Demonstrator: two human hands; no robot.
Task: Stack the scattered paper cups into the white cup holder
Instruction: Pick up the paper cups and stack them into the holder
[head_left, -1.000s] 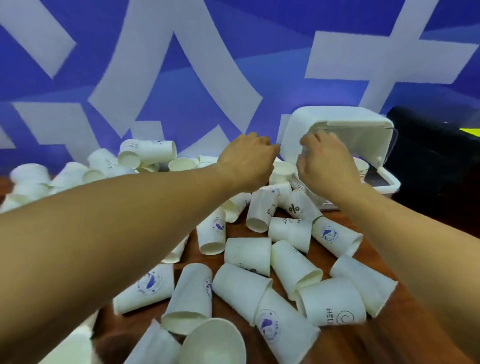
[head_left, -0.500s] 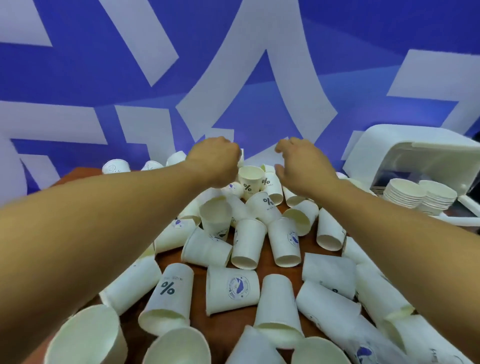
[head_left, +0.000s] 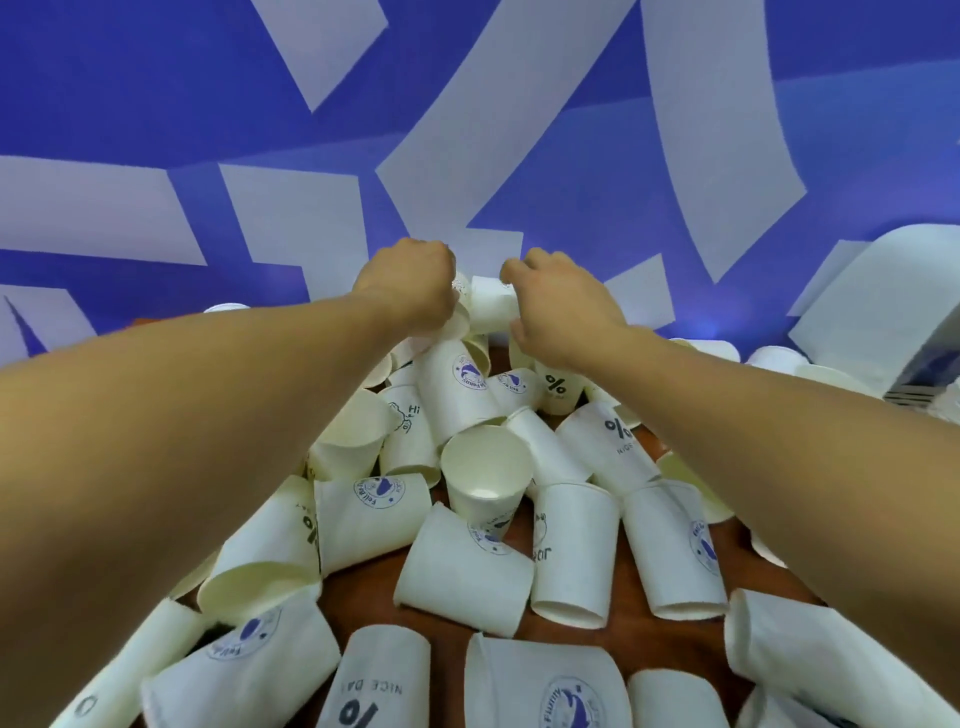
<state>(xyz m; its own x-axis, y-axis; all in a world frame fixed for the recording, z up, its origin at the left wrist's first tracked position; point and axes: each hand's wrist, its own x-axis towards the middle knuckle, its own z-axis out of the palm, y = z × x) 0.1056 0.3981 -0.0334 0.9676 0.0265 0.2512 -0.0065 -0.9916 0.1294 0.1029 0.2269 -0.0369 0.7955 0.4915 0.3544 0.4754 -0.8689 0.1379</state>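
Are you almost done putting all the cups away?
Not nearly. Done: I can't see what's inside the white cup holder at the right edge. In hand: the right hand pinches one paper cup at the far end; the left hand curls beside it. Left: lots of cups lie scattered over the table.

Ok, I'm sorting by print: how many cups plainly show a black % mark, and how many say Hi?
% mark cups: 4
Hi cup: 1
Total: 5
A ring-shaped mark at the lower left edge is too partial to count.
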